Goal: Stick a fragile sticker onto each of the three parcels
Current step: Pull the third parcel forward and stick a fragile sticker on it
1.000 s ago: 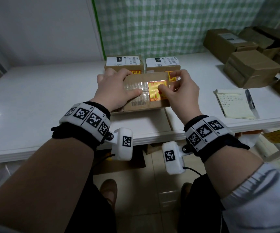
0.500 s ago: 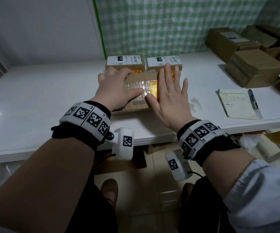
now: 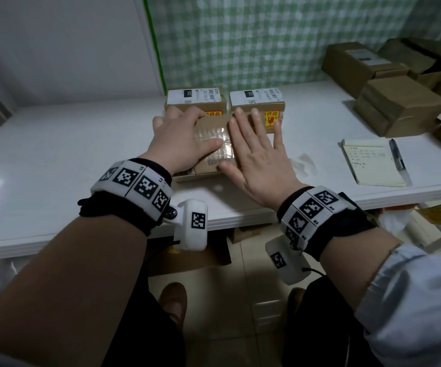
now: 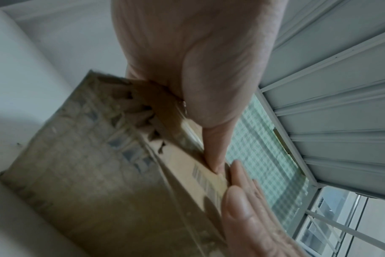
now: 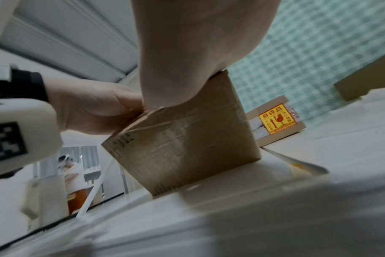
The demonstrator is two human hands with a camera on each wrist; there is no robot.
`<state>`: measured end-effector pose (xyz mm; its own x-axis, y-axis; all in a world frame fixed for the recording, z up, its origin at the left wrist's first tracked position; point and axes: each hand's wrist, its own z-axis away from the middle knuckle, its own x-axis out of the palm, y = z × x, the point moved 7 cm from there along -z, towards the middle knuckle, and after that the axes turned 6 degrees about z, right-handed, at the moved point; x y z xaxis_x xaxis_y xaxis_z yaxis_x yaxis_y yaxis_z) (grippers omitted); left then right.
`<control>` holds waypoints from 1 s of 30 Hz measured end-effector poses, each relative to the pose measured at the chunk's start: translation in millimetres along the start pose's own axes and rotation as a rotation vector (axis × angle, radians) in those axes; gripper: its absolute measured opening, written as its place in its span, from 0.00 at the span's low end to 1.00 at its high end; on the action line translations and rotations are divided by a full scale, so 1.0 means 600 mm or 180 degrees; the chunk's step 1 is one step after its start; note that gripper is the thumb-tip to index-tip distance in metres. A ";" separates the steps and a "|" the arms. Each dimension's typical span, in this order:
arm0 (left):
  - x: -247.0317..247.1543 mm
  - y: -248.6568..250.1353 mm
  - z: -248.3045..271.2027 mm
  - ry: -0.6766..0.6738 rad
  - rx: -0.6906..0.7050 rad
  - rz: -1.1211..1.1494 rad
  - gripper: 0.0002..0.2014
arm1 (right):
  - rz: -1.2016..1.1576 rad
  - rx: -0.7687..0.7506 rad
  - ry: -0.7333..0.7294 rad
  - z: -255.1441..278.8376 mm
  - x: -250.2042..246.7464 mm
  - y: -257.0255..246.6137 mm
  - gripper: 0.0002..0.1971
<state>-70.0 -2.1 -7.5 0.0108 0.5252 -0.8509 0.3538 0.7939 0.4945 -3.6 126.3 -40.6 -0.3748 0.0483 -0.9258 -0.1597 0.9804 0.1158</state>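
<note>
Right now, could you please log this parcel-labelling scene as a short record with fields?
Near parcel: on the white table, under both hands
Left hand: grips its left end
Right hand: flat, fingers straight, pressing its top
Back parcels: left and right, both showing fragile stickers
Beside: notepad, pen

White table (image 3: 55,160) along near edge, green-checked wall covering (image 3: 280,35) far right, plain white wall panel (image 3: 63,43) far left, beige tiled floor (image 3: 254,300) beneath, dim lighting.
</note>
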 end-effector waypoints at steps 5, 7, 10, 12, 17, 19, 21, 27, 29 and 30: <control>-0.001 0.004 0.005 0.0041 -0.0100 0.0090 0.30 | -0.0317 0.0565 -0.0026 0.011 0.007 0.037 0.38; -0.005 0.004 0.007 0.0070 -0.0130 0.0185 0.29 | -0.0623 0.0831 -0.0028 0.016 0.014 0.054 0.38; -0.023 -0.015 0.013 0.0354 -0.0285 0.0725 0.27 | -0.1496 0.1120 -0.0087 0.017 0.029 0.071 0.37; -0.032 -0.048 0.022 0.0600 -0.0619 0.1194 0.34 | -0.1919 0.1268 -0.0054 0.016 0.029 0.075 0.32; 0.014 -0.100 0.045 -0.0295 -0.1262 0.2335 0.51 | -0.2232 0.1526 0.0050 0.009 0.018 0.074 0.21; 0.026 -0.106 0.050 -0.0508 -0.1285 0.2487 0.47 | -0.2288 0.1588 0.0024 0.005 0.018 0.070 0.21; 0.031 -0.109 0.051 -0.0585 -0.1292 0.2643 0.42 | -0.2267 0.1602 -0.0037 0.001 0.023 0.064 0.23; 0.037 -0.108 0.059 -0.0611 -0.1263 0.2721 0.47 | -0.2064 0.1725 -0.0070 -0.004 0.027 0.063 0.32; 0.036 -0.110 0.059 -0.0578 -0.1248 0.2699 0.46 | -0.2089 0.1782 -0.0024 -0.002 0.029 0.068 0.31; 0.037 -0.111 0.058 -0.0568 -0.1253 0.2699 0.44 | -0.2164 0.1814 0.0043 0.000 0.030 0.072 0.29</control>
<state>-60.6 -54.4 -65.5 0.2736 0.9450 -0.1795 -0.1777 0.2330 0.9561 -17.3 169.8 -52.4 -0.3758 -0.5779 -0.7244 0.1261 0.7426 -0.6578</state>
